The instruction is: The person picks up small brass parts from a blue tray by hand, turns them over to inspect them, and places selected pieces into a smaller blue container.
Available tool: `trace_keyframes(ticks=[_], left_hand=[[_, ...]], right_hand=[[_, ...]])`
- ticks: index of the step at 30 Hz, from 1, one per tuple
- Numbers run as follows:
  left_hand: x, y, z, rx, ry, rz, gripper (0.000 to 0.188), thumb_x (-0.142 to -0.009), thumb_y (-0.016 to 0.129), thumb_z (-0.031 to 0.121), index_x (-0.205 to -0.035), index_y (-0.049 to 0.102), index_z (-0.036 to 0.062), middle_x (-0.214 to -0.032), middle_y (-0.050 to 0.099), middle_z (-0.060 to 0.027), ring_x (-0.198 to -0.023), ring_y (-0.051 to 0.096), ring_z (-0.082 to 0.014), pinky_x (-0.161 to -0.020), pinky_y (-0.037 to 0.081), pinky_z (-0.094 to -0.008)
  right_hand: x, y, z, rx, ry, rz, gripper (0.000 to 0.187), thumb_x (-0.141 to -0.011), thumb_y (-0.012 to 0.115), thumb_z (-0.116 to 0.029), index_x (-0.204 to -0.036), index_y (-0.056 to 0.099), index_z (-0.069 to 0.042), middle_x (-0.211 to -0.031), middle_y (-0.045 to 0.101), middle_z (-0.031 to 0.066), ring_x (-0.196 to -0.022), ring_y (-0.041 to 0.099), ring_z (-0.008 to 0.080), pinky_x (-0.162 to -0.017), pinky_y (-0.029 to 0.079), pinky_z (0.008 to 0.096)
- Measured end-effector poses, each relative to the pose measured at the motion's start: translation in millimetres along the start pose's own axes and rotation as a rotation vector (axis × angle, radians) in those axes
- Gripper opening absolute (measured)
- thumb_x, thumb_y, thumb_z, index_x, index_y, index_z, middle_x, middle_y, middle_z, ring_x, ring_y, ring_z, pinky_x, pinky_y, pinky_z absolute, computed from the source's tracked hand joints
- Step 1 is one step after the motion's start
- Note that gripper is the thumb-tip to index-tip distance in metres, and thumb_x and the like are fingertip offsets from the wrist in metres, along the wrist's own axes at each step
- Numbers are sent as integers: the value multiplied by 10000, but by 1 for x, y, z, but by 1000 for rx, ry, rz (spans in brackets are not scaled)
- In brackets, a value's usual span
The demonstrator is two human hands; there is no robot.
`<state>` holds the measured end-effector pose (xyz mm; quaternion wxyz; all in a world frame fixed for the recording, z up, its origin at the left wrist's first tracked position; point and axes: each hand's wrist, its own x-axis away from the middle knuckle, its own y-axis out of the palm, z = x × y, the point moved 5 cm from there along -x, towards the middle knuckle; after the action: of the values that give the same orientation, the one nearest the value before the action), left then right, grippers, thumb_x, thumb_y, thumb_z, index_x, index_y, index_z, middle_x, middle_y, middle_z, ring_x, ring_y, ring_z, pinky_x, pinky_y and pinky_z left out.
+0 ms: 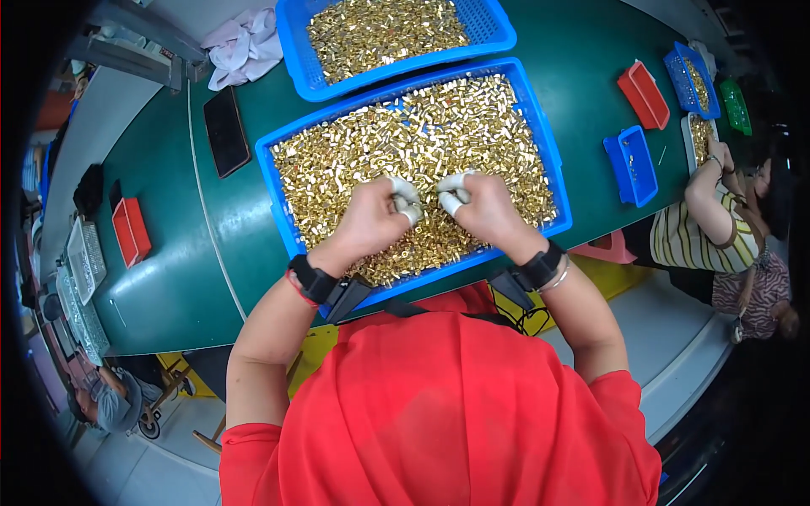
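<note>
A blue plastic tray (548, 152) in front of me holds a thick layer of small gold-coloured metal pieces (405, 143), short and tube-like. Over its near middle, my left hand (371, 221) is closed, thumb and fingers curled together at the pieces. Close beside it, my right hand (488, 209) is closed in a similar pinch, its fingertips facing the left ones across a small gap. White finger covers wrap several fingertips on both hands. What the fingertips hold, if anything, is too small to make out. Black bands circle both wrists.
Behind stands another blue basket (499, 34) of gold pieces. On the green table (582, 76) lie a dark phone or tablet (226, 132), red bins (131, 232) and a small blue bin (631, 167). A person in a striped top (704, 232) works at right; another sits far left.
</note>
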<state>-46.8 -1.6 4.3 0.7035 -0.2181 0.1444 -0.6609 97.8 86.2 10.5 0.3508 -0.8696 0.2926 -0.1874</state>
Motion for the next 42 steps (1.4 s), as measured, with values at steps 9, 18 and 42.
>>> trace_keyframes(ticks=[9,18,42], left_hand=[[22,-24,-42,805,-485,48,119,-754,656,55,-861,648,4,-763,600,-25,-603,509,-89,-526,405,-229],[17,-20,-17,-7,-369,120,104,-789,651,56,-863,662,-17,-626,557,34,-558,446,-30,-486,365,-212],[-18,-23,-4,-380,-121,178,136,-773,637,129,-875,701,66,-610,608,-131,-529,582,-236,-539,466,-358]], right_hand=[[-2,27,-3,343,-199,-39,137,-824,558,-98,-925,647,-69,-661,567,62,-573,559,180,-546,475,337],[-8,3,20,-485,167,8,124,-812,585,-130,-874,655,-48,-697,615,60,-647,594,176,-555,476,348],[-34,15,8,64,-60,-85,101,-765,617,-142,-783,649,-48,-677,613,67,-615,611,214,-553,490,365]])
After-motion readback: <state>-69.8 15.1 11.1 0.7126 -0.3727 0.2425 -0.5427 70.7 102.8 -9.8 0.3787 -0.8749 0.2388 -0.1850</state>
